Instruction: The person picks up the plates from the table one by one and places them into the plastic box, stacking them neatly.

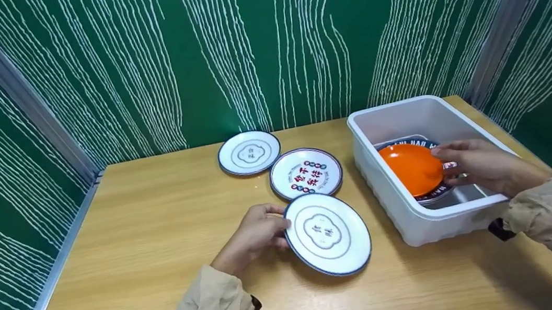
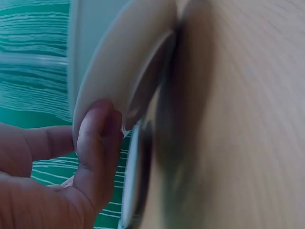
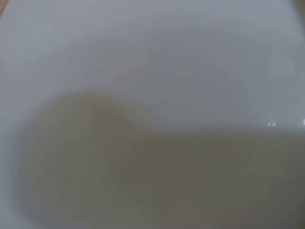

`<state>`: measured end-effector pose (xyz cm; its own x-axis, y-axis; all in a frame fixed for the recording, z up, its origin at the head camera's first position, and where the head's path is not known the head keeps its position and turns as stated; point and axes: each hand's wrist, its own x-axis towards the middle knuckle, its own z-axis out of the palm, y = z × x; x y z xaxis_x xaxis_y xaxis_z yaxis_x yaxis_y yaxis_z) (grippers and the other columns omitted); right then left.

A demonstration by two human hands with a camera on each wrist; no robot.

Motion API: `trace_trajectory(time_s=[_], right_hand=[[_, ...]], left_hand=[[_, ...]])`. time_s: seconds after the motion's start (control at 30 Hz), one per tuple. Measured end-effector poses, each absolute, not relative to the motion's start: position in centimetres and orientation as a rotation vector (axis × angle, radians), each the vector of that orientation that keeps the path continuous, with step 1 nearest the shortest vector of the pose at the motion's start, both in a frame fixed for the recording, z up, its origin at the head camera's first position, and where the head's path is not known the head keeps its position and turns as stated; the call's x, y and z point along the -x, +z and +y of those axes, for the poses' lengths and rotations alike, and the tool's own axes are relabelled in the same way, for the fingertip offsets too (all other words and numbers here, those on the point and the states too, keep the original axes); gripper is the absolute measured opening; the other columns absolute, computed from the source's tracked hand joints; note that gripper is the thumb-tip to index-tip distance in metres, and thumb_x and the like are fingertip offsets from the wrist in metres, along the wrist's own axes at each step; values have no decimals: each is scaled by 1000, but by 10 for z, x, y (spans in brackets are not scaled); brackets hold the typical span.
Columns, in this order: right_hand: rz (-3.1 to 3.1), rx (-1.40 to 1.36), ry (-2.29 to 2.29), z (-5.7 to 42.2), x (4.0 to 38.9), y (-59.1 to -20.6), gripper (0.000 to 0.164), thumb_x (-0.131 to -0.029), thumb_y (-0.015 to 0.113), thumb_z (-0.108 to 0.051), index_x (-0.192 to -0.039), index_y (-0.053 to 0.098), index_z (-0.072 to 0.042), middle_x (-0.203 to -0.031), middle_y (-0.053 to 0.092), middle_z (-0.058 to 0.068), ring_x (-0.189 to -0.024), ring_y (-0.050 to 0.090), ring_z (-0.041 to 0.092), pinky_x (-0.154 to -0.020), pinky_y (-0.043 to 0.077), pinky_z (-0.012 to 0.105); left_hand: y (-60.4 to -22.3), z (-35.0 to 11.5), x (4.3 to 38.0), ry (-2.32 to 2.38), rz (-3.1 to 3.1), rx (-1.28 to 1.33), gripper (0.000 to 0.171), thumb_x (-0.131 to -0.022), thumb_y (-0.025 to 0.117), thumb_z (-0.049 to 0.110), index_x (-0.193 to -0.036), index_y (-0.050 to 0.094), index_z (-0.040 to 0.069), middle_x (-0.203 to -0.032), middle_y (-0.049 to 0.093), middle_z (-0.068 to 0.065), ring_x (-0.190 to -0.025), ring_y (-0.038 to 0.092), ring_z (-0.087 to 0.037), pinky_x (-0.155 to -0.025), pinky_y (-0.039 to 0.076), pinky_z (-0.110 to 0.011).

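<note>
- The person's left hand (image 1: 256,231) grasps the edge of a round, glossy white plate with a thin blue rim and a grey blossom-shaped outline around two dark characters (image 1: 323,233); this plate is tilted over the worktop (image 1: 169,231), whose surface is pale, straight-grained wood.
- From the left wrist, the held plate shows a smooth pale underside with a raised foot ring.
- The right hand (image 1: 482,164) reaches into a white, rectangular plastic bin with rounded corners (image 1: 437,227), its fingers at the edge of a smooth, round orange plate (image 1: 412,167); whether it pinches that edge or has released it, one cannot tell. The right wrist view is a pale blur.
- The orange plate lies in the bin over a round dark plate with white lettering on its rim (image 1: 437,192).
- Beyond the left hand, a round white plate with red characters and red-and-blue roundels (image 1: 305,173) lies flat on the worktop.
- Behind and to its left lies a blue-rimmed white plate with the same blossom outline (image 1: 249,153).
- Crinkled beige fabric cuffs (image 1: 215,299) wrap both wrists.
- Green panels with wavy white lines (image 1: 213,52) stand around the worktop.
</note>
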<state>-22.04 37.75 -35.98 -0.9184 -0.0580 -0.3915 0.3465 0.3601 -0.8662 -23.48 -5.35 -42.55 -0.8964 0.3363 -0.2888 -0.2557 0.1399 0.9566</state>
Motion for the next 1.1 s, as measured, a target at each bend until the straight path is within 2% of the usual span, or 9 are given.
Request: trace_trajectory(time_s=[0.13,0.33,0.57,0.73,0.97,1.1], right_hand=[[2420,-203,-1497,374,218,-358,71,-108,48,-41,-157,23,4,-154,31,25,-124,44,36,-98,55,32],[2581,-95,-1402,363,213,-349,67,-109,45,-41,-157,27,2,-154,34,27,-123,45,37,-88,55,22],[2626,-37,-1464,329,205,-332,80,-104,51,-52,-162,19,-7,-148,45,24,-127,51,36,-87,55,16],[2579,28,-1611,298,193,-323,85,-101,55,-55,-161,22,-6,-147,47,21,-123,56,32,-93,55,20],[2265,40,-1930,265,184,-317,73,-104,58,-42,-157,28,-2,-147,44,18,-118,61,28,-98,56,30],[2134,-74,-2060,257,184,-316,55,-108,53,-24,-155,31,-6,-142,46,16,-110,63,25,-90,59,27]], left_hand=[[-409,-66,234,1908,1929,-63,35,-94,60,-3,-128,52,-7,-89,69,-13,-60,61,-15,-51,55,-25],[-384,-73,230,2052,1840,1,38,-98,61,1,-135,49,0,-102,72,-16,-72,69,-20,-65,61,-28],[-361,-65,219,2173,1755,-18,39,-101,58,1,-138,45,4,-111,70,-19,-82,71,-23,-75,63,-31],[-353,-55,207,2294,1668,-75,41,-102,55,-2,-138,38,4,-116,69,-20,-88,72,-24,-79,63,-33],[-350,-34,200,2365,1538,-56,45,-101,54,-5,-140,33,5,-128,65,-22,-95,72,-26,-85,62,-38],[-353,-25,200,2379,1482,-25,48,-100,55,-6,-140,31,5,-133,60,-22,-100,71,-27,-87,61,-39]])
